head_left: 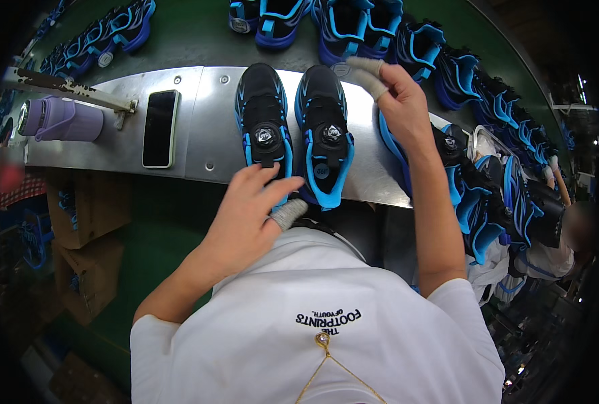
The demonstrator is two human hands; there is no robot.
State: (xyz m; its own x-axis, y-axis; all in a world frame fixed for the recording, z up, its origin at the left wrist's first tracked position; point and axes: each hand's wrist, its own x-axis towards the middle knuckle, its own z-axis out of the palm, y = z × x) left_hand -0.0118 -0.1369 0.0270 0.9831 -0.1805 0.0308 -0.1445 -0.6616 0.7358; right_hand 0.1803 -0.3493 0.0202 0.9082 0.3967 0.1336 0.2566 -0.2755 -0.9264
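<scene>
Two black and blue sneakers with dial closures lie side by side on a metal ledge, toes away from me. My left hand (247,210) is at the heel of the left sneaker (262,101), fingers over its opening and the covered thumb by the heel; it hides the inside. The right sneaker (323,101) has a round sticker (322,171) on its insole, and no hand is on it. My right hand (402,101) is raised over the ledge's far edge, its covered thumb and forefinger stretched apart near a pale round tag (340,69).
On the metal ledge (208,145) to the left lie a phone (160,129) and a lilac bottle (67,119) beside a worn metal bar (70,87). Several matching sneakers stand on the green surface (192,37) beyond. More sneakers (478,209) crowd my right; cardboard boxes (87,222) are at lower left.
</scene>
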